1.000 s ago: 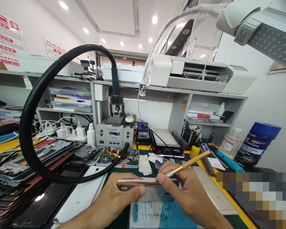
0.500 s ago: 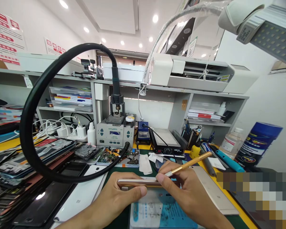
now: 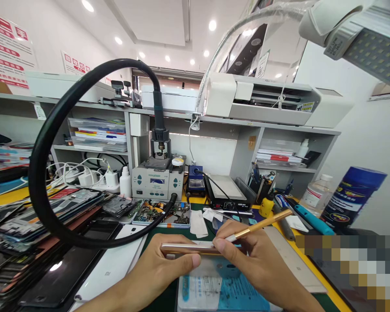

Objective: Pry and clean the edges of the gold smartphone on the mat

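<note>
My left hand (image 3: 169, 262) grips the left end of a thin, pale rose-gold phone (image 3: 190, 248), held edge-on with the thumb below and fingers above. In my right hand (image 3: 247, 253) is a slim gold-handled pen-like tool (image 3: 260, 223) with a silver collar, tilted up to the right. Its tip meets the phone's near edge by my thumb; the tip itself is mostly hidden, so its exact kind cannot be told. Those right fingers also touch the phone's right end. Beneath both hands lies a plastic case (image 3: 201, 288) with white and blue printing.
Behind stand a hot-air station (image 3: 157, 184) with a looping black hose (image 3: 35, 173), and a tray of circuit boards (image 3: 162, 214). Stacked phone parts (image 3: 61, 208) crowd the left. A white tablet (image 3: 110, 268), a gold back panel (image 3: 294, 260) and a blue can (image 3: 352, 195) flank the hands.
The gold tool's rear end has tipped slightly to the right and down. Both hands keep their hold on the phone, almost unmoved.
</note>
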